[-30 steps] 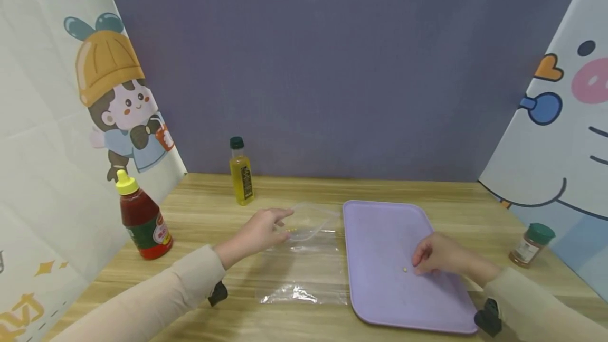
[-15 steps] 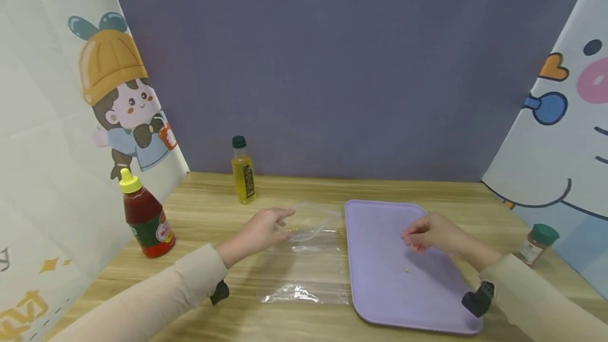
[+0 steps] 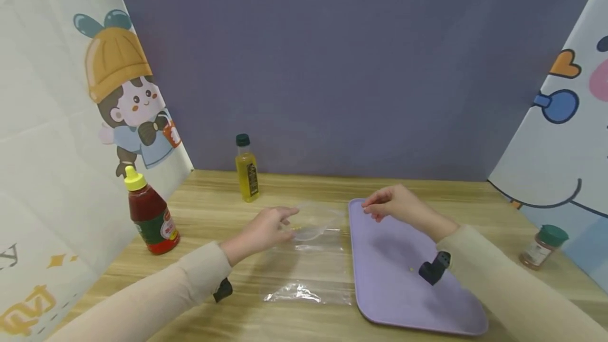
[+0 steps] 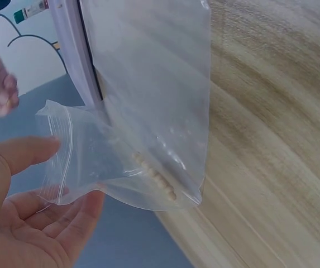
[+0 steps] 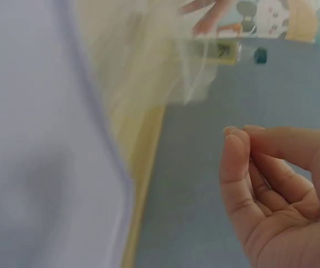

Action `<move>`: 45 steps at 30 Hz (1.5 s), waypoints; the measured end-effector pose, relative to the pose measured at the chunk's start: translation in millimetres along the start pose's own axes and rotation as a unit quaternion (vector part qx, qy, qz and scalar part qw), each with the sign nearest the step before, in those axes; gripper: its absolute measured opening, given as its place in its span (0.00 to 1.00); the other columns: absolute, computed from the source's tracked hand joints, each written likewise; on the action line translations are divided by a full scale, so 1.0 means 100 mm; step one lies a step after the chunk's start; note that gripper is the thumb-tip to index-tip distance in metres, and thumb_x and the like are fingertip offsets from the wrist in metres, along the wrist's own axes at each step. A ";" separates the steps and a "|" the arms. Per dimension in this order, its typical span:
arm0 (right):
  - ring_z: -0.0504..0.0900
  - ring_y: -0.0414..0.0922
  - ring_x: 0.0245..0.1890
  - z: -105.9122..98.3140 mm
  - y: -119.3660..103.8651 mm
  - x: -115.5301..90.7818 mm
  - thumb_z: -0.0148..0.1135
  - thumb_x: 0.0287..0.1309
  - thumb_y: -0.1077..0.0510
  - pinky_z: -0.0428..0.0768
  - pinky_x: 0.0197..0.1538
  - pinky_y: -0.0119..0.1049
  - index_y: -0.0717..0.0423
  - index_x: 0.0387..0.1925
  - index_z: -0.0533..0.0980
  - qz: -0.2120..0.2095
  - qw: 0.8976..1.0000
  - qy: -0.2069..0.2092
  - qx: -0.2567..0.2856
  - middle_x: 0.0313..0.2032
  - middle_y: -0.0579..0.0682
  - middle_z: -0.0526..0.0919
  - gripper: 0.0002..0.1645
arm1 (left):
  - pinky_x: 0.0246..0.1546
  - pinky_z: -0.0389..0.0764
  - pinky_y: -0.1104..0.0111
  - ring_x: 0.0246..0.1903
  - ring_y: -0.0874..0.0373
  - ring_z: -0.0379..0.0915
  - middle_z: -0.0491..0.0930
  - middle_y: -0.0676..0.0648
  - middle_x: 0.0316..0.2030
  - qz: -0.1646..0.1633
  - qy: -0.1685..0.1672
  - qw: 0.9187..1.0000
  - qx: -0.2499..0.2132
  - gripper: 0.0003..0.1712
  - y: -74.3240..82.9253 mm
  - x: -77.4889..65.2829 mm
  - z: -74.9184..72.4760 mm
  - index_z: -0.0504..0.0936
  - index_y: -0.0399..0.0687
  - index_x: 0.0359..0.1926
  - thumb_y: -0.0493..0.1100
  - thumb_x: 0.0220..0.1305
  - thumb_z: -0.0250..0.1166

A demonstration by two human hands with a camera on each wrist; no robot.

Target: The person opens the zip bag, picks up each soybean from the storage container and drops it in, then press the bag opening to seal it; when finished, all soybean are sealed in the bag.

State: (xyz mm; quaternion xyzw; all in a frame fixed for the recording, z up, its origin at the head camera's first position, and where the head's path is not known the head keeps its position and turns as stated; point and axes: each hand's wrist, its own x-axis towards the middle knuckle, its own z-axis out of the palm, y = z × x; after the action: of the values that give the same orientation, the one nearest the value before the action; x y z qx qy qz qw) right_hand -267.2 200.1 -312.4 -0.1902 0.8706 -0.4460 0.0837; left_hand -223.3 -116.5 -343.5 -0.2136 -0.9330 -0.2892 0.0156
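A clear zip bag (image 3: 304,273) lies on the table with its mouth raised, and several pale soybeans (image 4: 155,176) sit inside it. My left hand (image 3: 261,231) is at that mouth, thumb and fingers spread apart against the plastic and holding it wide. Above the far left corner of the purple tray (image 3: 380,300), my right hand (image 3: 391,205) has its thumb and fingertips pinched together. A small soybean (image 4: 10,103) shows as a speck at those fingertips, mostly hidden by them. Another soybean (image 3: 411,269) lies on the tray.
An oil bottle (image 3: 247,176) with a dark green cap stands behind the left hand. A red sauce bottle (image 3: 152,218) with a yellow cap is at the left. A small green-lidded spice jar (image 3: 541,249) stands right of the tray.
My right hand has lifted from the tray and travelled left and away from me, towards the bag's mouth. The left hand has stayed at the bag.
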 end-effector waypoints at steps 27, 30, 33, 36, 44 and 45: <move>0.82 0.42 0.27 0.20 -0.12 0.26 0.65 0.58 0.60 0.86 0.35 0.38 0.67 0.41 0.82 -0.023 1.000 -0.008 -0.006 0.31 0.53 0.87 0.13 | 0.43 0.86 0.63 0.48 0.47 0.80 0.75 0.39 0.61 0.013 0.002 1.000 -0.002 0.34 0.04 0.04 0.00 0.72 0.39 0.64 0.38 0.55 0.70; 0.83 0.44 0.28 0.12 -0.01 0.15 0.65 0.59 0.60 0.86 0.37 0.41 0.69 0.42 0.81 -0.026 0.999 -0.021 -0.004 0.31 0.52 0.87 0.15 | 0.43 0.86 0.63 0.49 0.47 0.80 0.75 0.39 0.61 0.012 0.000 1.000 -0.005 0.34 0.02 0.03 0.00 0.72 0.40 0.64 0.38 0.55 0.70; 0.83 0.44 0.28 0.04 0.10 0.03 0.64 0.59 0.60 0.86 0.37 0.43 0.68 0.42 0.82 -0.019 1.000 -0.025 -0.002 0.31 0.51 0.87 0.14 | 0.42 0.86 0.64 0.49 0.47 0.80 0.75 0.39 0.61 0.012 -0.003 1.000 -0.006 0.34 0.01 0.02 0.01 0.72 0.40 0.64 0.38 0.56 0.70; 0.82 0.44 0.29 -0.03 0.21 -0.08 0.64 0.59 0.59 0.86 0.36 0.42 0.68 0.43 0.81 -0.009 1.000 -0.028 -0.007 0.32 0.53 0.86 0.15 | 0.42 0.86 0.63 0.49 0.46 0.80 0.75 0.39 0.61 0.012 -0.004 1.000 -0.007 0.34 0.00 0.02 0.02 0.71 0.39 0.64 0.38 0.56 0.70; 0.81 0.40 0.28 -0.13 0.49 -0.32 0.64 0.61 0.56 0.84 0.34 0.35 0.71 0.45 0.80 0.004 0.999 -0.046 -0.017 0.32 0.53 0.86 0.20 | 0.43 0.86 0.62 0.49 0.46 0.80 0.75 0.39 0.61 0.008 -0.006 1.000 -0.009 0.34 0.01 0.03 0.04 0.72 0.40 0.64 0.38 0.56 0.70; 0.80 0.39 0.27 -0.13 0.53 -0.35 0.63 0.61 0.56 0.84 0.33 0.33 0.72 0.44 0.80 0.000 0.999 -0.051 -0.015 0.30 0.51 0.85 0.20 | 0.43 0.86 0.62 0.49 0.46 0.80 0.75 0.39 0.61 0.007 -0.005 1.000 -0.010 0.34 0.01 0.04 0.04 0.72 0.40 0.64 0.38 0.56 0.70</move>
State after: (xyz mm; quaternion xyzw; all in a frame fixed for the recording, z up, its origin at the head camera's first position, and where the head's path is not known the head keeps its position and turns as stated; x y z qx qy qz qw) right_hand -252.6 252.6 -348.4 -0.2141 0.8716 -0.4230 0.1248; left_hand -225.8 -112.4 -345.8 -0.2220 -0.9286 -0.2972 0.0107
